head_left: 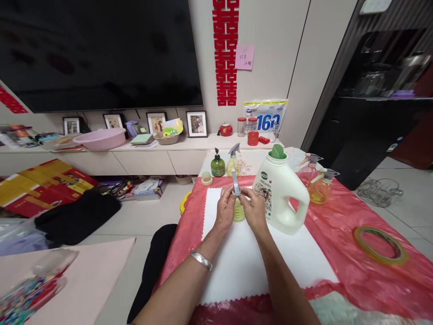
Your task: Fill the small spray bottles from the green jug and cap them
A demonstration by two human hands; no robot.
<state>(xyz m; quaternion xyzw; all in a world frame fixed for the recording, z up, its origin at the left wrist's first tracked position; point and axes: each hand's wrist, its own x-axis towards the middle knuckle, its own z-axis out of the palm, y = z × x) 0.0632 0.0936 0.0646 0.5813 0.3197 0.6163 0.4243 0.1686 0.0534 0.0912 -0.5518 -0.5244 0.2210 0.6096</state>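
Note:
Both hands meet at the neck of a yellowish spray bottle (238, 212) standing on a white cloth (233, 257). My left hand (224, 207) is closed around the left side of its grey spray head (236, 183). From the right, my right hand (253, 207) grips the same collar, thumb and fingers pressed in. Close beside the right hand stands a large white jug (287, 194) with a green cap (277, 152) resting in its mouth. Behind the hands are another spray bottle (233, 163), a green pump bottle (217, 165) and a small pale cap (206, 178).
Two spray bottles, one pink (307, 174) and one orange (320, 192), stand right of the jug. A roll of tape (380, 246) lies on the red plastic cover (355, 284). Behind is a low cabinet (145, 160) with jars, frames and a pink basin (104, 139).

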